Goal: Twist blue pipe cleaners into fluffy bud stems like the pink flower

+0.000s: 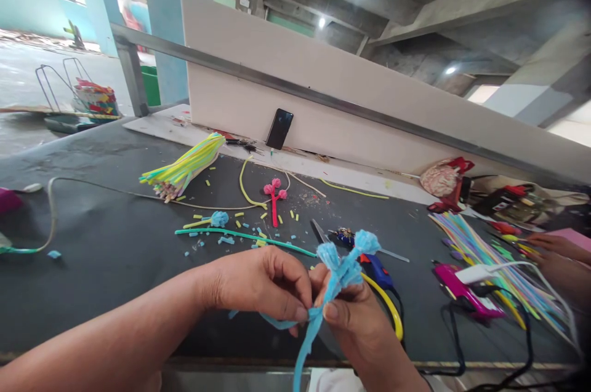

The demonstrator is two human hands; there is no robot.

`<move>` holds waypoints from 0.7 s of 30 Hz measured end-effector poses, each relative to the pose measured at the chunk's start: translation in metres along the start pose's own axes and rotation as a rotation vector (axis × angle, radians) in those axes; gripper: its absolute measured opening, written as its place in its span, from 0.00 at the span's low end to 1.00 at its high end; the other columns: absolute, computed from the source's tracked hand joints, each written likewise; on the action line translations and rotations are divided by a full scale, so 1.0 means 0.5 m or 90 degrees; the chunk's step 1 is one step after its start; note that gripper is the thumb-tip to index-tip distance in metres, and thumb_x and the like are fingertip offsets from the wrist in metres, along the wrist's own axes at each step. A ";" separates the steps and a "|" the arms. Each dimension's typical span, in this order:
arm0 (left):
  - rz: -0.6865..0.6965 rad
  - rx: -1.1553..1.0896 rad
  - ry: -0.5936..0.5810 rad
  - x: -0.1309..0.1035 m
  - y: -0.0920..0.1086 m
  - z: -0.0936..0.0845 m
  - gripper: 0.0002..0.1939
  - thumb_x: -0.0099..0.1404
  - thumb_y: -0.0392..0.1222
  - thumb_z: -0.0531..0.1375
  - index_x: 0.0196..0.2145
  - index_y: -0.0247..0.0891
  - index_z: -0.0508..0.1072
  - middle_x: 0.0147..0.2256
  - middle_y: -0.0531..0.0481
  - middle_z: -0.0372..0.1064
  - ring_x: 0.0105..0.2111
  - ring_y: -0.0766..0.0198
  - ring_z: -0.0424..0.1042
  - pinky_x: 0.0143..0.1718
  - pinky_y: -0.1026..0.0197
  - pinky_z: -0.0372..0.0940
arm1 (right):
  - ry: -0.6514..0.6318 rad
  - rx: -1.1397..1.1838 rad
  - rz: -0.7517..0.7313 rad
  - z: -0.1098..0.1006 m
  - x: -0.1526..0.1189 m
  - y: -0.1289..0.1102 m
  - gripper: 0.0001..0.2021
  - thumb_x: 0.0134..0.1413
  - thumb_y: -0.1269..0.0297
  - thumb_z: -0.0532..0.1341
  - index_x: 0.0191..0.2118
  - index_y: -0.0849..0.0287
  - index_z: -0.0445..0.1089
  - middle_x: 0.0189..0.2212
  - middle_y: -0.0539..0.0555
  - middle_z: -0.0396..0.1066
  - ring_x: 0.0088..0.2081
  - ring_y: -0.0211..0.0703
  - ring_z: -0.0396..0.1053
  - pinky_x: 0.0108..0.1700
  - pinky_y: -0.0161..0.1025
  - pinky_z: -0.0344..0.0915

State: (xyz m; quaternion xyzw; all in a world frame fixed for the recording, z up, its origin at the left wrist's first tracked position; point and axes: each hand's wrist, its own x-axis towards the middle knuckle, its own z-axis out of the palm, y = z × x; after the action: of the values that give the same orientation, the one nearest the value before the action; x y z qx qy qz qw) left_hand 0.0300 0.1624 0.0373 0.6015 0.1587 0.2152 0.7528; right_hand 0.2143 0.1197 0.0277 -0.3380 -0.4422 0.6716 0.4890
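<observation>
Above the table's near edge, my right hand (362,324) is closed around the stem of a blue pipe-cleaner flower (340,272), its fluffy buds pointing up. My left hand (263,281) pinches a loose blue pipe cleaner (279,322) beside that stem, thumb and fingertips together. Beyond my hands stands out a pink pipe-cleaner flower (275,200) lying on the dark table. A blue bud on a yellow stem (218,218) and a teal pipe cleaner (244,235) lie nearer, among small cut pieces. My right hand partly hides scissors (318,231).
A bundle of yellow-green pipe cleaners (189,164) lies back left, near a leaning phone (279,128). At right are a pink device (466,290) with cables and many pastel pipe cleaners (503,269). Another person's hands (561,253) are at the far right. A blue tool (376,270) sits behind my right hand.
</observation>
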 end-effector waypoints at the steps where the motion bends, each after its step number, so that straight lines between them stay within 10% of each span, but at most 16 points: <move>1: -0.006 -0.003 -0.003 0.000 0.000 0.000 0.05 0.53 0.36 0.65 0.27 0.32 0.72 0.23 0.54 0.69 0.23 0.72 0.68 0.27 0.69 0.64 | -0.013 0.011 0.011 0.001 0.000 0.001 0.08 0.32 0.60 0.73 0.24 0.54 0.78 0.21 0.49 0.71 0.23 0.42 0.66 0.31 0.44 0.68; 8: -0.067 0.002 -0.005 -0.003 0.005 0.001 0.06 0.52 0.33 0.65 0.27 0.34 0.71 0.22 0.58 0.67 0.20 0.75 0.66 0.23 0.72 0.62 | -0.045 -0.023 -0.008 0.006 0.006 0.006 0.08 0.33 0.57 0.72 0.22 0.53 0.78 0.22 0.50 0.68 0.26 0.43 0.65 0.32 0.42 0.66; 15: -0.117 -0.159 -0.133 -0.002 0.009 0.017 0.19 0.49 0.52 0.68 0.31 0.34 0.72 0.19 0.56 0.67 0.15 0.73 0.64 0.16 0.71 0.60 | -0.064 -0.071 -0.112 -0.019 0.004 0.008 0.06 0.36 0.56 0.72 0.19 0.47 0.76 0.19 0.46 0.58 0.25 0.40 0.59 0.46 0.46 0.61; 21: -0.156 -0.053 -0.098 -0.005 0.009 0.024 0.11 0.48 0.38 0.67 0.29 0.35 0.72 0.20 0.59 0.65 0.17 0.75 0.63 0.19 0.71 0.61 | -0.049 -0.134 -0.136 -0.025 0.004 0.001 0.07 0.36 0.53 0.71 0.18 0.45 0.76 0.17 0.45 0.59 0.24 0.40 0.57 0.55 0.50 0.51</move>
State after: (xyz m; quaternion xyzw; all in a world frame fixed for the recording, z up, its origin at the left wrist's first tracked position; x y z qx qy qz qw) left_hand 0.0334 0.1520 0.0441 0.5605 0.1635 0.0815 0.8077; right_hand 0.2247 0.1246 0.0222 -0.3122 -0.5619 0.5782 0.5025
